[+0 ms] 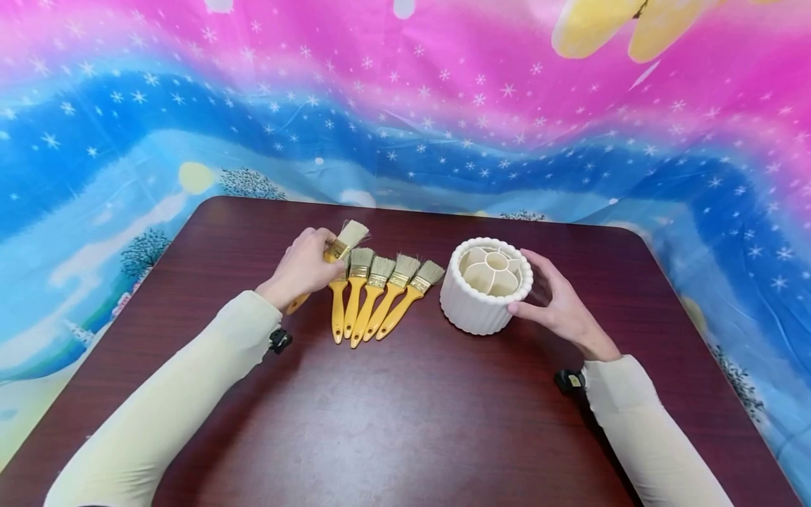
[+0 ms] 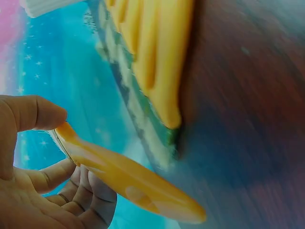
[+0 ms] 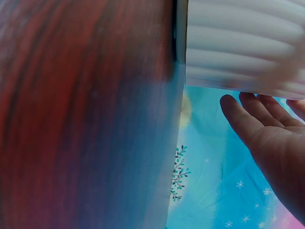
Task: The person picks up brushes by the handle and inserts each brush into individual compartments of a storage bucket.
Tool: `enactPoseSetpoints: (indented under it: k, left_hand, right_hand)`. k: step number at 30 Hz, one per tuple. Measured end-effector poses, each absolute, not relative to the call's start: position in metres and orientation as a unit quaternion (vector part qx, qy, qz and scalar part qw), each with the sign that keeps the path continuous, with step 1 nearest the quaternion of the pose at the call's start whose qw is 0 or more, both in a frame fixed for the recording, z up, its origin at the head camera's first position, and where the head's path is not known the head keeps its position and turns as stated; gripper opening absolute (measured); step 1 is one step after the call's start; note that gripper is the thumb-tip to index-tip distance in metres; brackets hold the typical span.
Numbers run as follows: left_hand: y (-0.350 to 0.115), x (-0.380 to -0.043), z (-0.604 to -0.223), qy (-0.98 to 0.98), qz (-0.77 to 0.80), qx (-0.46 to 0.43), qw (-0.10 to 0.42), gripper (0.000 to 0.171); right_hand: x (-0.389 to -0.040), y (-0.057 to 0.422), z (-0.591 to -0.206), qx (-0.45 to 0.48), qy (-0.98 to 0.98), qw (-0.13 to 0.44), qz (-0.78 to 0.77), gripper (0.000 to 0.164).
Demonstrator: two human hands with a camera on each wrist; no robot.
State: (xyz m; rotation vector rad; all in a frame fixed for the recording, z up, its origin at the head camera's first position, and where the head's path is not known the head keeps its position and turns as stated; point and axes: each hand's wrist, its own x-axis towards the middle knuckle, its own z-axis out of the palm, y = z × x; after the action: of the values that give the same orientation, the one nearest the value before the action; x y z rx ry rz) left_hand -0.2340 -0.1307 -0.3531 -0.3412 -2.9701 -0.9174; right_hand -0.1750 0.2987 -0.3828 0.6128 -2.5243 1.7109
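Note:
My left hand (image 1: 307, 264) pinches a paintbrush (image 1: 346, 241) near its metal band, bristles up and away from me. In the left wrist view, thumb and fingertips meet at the neck of its yellow handle (image 2: 138, 183). Just right of that hand, several more paintbrushes (image 1: 380, 296) lie fanned out on the table, bristles pointing away. A white ribbed round holder (image 1: 475, 310) with a beaded rim and petal-shaped compartments stands upright to their right. My right hand (image 1: 562, 310) rests on its right side, thumb in front and fingers extended along the wall.
The dark wood table (image 1: 355, 422) ends at a far edge close behind the brushes and holder. A pink and blue patterned cloth (image 1: 380, 127) hangs behind and beside it. Wrist cameras sit at both cream sleeves (image 1: 184, 394).

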Motion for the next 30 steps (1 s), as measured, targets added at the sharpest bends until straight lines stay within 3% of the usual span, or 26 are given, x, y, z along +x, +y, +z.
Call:
enactPoseSetpoints:
  k: [30]
  left_hand:
    - [-0.067, -0.219, -0.327, -0.917, -0.354, -0.179, 0.052, 0.042]
  right_hand:
    - [-0.175, 0.3, -0.383, 0.198, -0.814, 0.018, 0.546, 0.088]
